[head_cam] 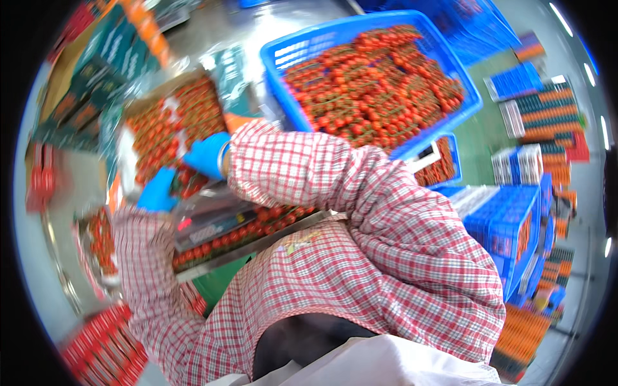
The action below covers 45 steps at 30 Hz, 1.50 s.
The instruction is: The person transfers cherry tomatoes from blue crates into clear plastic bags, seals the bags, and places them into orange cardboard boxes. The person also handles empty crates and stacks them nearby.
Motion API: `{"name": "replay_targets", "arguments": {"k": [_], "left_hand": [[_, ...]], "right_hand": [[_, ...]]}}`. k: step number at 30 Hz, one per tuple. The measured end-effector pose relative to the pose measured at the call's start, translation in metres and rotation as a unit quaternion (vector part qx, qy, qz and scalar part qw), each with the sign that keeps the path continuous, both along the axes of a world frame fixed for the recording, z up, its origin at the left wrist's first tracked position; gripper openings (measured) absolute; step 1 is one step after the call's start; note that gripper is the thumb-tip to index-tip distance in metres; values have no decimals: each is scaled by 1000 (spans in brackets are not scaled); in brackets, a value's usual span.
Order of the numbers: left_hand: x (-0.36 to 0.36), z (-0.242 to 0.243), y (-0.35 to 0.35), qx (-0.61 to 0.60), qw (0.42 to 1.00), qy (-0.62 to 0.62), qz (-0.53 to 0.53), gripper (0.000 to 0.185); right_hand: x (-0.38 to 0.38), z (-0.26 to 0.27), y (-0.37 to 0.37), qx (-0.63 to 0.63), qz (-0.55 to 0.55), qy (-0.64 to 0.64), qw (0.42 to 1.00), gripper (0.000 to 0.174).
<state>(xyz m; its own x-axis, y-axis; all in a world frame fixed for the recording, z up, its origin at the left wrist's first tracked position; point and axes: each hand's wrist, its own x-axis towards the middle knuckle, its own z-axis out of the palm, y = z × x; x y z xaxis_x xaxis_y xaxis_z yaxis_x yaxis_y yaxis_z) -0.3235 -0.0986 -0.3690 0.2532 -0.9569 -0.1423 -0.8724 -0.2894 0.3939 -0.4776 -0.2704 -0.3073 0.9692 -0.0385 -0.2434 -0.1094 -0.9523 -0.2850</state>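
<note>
Both of my hands wear blue gloves and are over an open box of vine cherry tomatoes point(164, 120) lined with clear film. My right hand point(207, 155) is bent down on the tomatoes near the box's right side; its fingertips are partly hidden. At the near left corner, my left hand point(158, 190) touches the tomatoes, and I cannot tell whether it grips any. Just below my hands, a dark printed package or film point(217, 219) lies over a row of tomatoes on the vine point(241, 235) close to my body.
A large blue plastic basket point(470, 79) heaped with vine tomatoes stands on the metal table point(212, 26) at the upper right. Green printed cartons point(91, 91) are at the upper left. Another tomato box point(99, 241) lies left. Blue crates point(502, 212) and stacked cartons point(545, 113) stand right.
</note>
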Motion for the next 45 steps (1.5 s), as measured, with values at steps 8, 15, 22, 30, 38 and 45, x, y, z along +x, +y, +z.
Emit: {"name": "replay_targets", "arguments": {"k": [8,15,22,30,38,45], "left_hand": [[-31,127,-98,90,953,288,37,33],[-194,83,-412,-35,917,82,-389,37],[-356,-18,-659,-179,967,40,-177,61],[-341,-48,-686,-232,888,368,-145,80],[-295,90,-506,-38,402,910,-99,51],[-218,165,-274,-138,762,597,-211,57]], "right_hand": [[-233,29,-343,149,-526,-247,800,40],[-362,-30,-543,-86,-731,36,676,79],[-345,-20,-529,-115,-588,-90,796,45],[-373,10,-542,578,-491,-464,458,39],[-298,49,-475,755,-318,-458,347,52],[-141,92,-318,781,-166,-271,537,51]]}}
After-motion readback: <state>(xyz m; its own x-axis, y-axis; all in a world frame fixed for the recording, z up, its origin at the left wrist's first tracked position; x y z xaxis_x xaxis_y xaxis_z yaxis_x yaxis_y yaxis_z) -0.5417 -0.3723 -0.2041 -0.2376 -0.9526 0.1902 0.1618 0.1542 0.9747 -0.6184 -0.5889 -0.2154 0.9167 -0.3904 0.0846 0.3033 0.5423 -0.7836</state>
